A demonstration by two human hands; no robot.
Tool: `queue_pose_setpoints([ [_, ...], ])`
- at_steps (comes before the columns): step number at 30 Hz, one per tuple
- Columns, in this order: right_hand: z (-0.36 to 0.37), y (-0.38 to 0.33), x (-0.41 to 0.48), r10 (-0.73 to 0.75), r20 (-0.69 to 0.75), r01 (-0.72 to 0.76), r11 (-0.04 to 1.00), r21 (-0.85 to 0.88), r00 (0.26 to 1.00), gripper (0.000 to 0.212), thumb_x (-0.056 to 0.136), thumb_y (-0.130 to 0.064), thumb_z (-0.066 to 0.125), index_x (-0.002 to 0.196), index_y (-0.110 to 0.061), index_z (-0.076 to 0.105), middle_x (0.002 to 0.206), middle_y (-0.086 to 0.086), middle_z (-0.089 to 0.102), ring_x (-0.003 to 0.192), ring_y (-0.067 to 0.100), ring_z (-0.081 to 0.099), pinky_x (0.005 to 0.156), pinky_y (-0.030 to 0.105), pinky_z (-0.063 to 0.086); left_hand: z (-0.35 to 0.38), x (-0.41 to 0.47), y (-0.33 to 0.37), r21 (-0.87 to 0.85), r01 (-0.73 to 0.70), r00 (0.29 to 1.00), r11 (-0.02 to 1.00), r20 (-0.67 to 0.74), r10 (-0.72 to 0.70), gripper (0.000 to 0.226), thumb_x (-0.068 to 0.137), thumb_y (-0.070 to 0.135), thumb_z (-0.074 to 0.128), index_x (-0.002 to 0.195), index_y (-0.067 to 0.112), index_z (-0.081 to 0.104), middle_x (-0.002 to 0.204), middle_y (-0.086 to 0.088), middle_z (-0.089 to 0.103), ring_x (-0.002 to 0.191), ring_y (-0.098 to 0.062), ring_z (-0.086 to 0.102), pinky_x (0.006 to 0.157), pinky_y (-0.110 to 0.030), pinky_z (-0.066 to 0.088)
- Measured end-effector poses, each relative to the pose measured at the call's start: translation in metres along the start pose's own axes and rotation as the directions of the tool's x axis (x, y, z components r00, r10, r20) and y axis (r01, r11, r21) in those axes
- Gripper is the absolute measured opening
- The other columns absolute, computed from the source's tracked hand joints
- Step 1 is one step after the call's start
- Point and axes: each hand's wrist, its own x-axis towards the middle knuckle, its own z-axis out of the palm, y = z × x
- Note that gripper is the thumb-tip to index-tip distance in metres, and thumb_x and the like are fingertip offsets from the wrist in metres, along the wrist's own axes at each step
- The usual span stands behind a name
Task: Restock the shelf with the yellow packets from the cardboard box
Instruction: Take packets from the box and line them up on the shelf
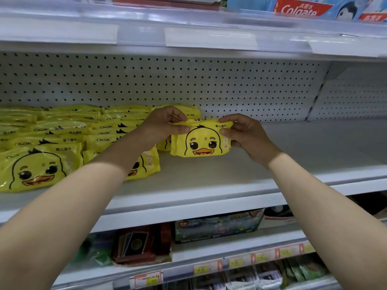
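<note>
Many yellow packets [62, 130] are already lying in stacked rows across the left part of the shelf [282, 162], while its right part is sitting bare. The left hand [163, 124] and right hand [247, 135] are gripping one more packet [201, 143] by its ends, fingers [181, 117] curled round it, holding it upright just beside the rows. The restocking is looking partly done. The cardboard box is not showing, so what remains cannot be told.

White pegboard backing [230, 86], clear price-tag rails [209, 36]
</note>
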Motion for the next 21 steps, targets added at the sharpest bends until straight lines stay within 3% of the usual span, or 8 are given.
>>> queue_pose_setpoints([
  [3,0.004,0.0,0.003,0.017,-0.023,-0.017,1.0,-0.01,1.0,0.02,0.085,0.001,0.072,0.098,-0.013,0.071,0.09,0.004,0.074,0.081,0.018,0.072,0.07,0.035,0.06,-0.001,-0.001,0.0,0.022,-0.019,1.0,1.0,-0.015,0.019,0.029,0.071,0.01,0.084,0.09,0.02,0.065,0.103,-0.012,0.067,0.088,-0.013,0.062,0.068,-0.028,0.051],
  [7,0.008,0.0,0.007,0.033,-0.074,-0.035,0.999,-0.03,0.997,0.014,0.086,0.0,0.072,0.092,-0.013,0.072,0.089,0.005,0.076,0.078,0.018,0.072,0.069,0.035,0.061,-0.005,-0.003,0.003,0.045,-0.047,0.999,0.998,-0.019,0.048,0.025,0.072,0.009,0.084,0.086,0.018,0.066,0.088,-0.002,0.067,0.074,-0.004,0.061,0.058,-0.011,0.046],
  [10,0.008,0.002,0.008,0.041,-0.072,-0.042,0.999,-0.016,0.997,0.011,0.087,-0.001,0.071,0.09,-0.012,0.072,0.087,0.004,0.076,0.076,0.017,0.072,0.07,0.034,0.062,-0.01,-0.005,0.005,0.026,-0.055,0.998,0.998,-0.038,0.056,0.019,0.073,0.007,0.082,0.078,0.013,0.065,0.083,-0.002,0.069,0.066,0.003,0.061,0.056,-0.01,0.046],
  [15,0.011,0.003,0.011,0.067,-0.029,-0.067,0.997,0.034,0.997,0.007,0.087,-0.005,0.07,0.092,-0.009,0.073,0.091,0.008,0.075,0.08,0.02,0.071,0.072,0.036,0.061,-0.026,-0.004,0.004,-0.028,-0.011,0.998,1.0,0.067,0.012,0.017,0.075,0.008,0.079,0.074,0.012,0.063,0.086,-0.006,0.072,0.079,-0.011,0.065,0.077,-0.025,0.051],
  [21,0.02,0.005,0.017,0.037,-0.024,-0.038,0.999,-0.036,0.999,0.008,0.087,-0.004,0.072,0.09,-0.012,0.074,0.088,0.004,0.077,0.079,0.016,0.071,0.075,0.035,0.061,-0.042,0.001,0.007,0.303,-0.026,0.996,0.952,0.087,0.0,0.022,0.071,0.02,0.085,0.08,0.007,0.071,0.076,0.008,0.073,0.071,0.004,0.064,0.074,-0.02,0.047],
])
